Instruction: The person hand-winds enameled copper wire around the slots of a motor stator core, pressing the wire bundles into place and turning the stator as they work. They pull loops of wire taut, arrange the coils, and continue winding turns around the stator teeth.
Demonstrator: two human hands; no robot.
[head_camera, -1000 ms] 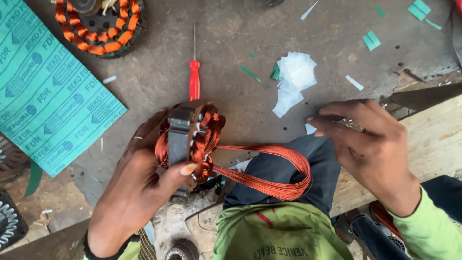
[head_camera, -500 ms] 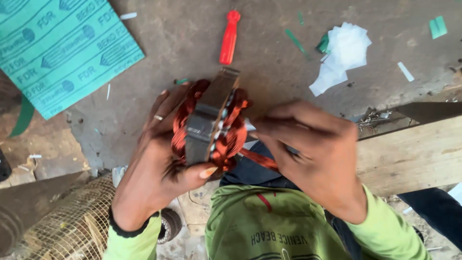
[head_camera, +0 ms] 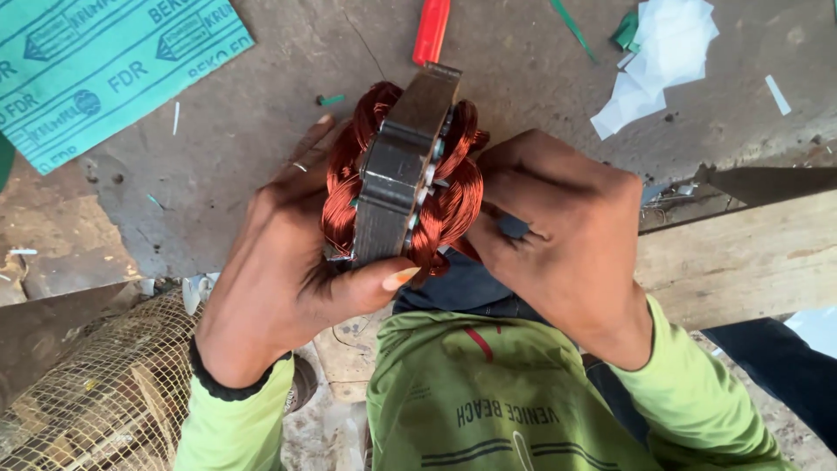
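The left hand is closed around the stator: its thumb lies across the near end of the metal core and the fingers go behind the copper coils on that side. The right hand presses against the coils on the other side, fingers curled in against the wire; I cannot tell if it pinches a strand or only pushes on it. The stator is held edge-on between both hands, above the person's lap, with the dark core in the middle and the reddish windings bulging out to both sides.

Both arms wear bright green sleeves. Below the hands is a green shirt, and dark trousers show between it and the stator.

Behind the stator, on the grey floor, lies a red screwdriver, just beyond the far end of the core. A teal sheet lies at the far left, and white paper scraps lie at the far right, with small green strips beside them. A wooden plank runs at the right side. A wire mesh cage sits at the near left.
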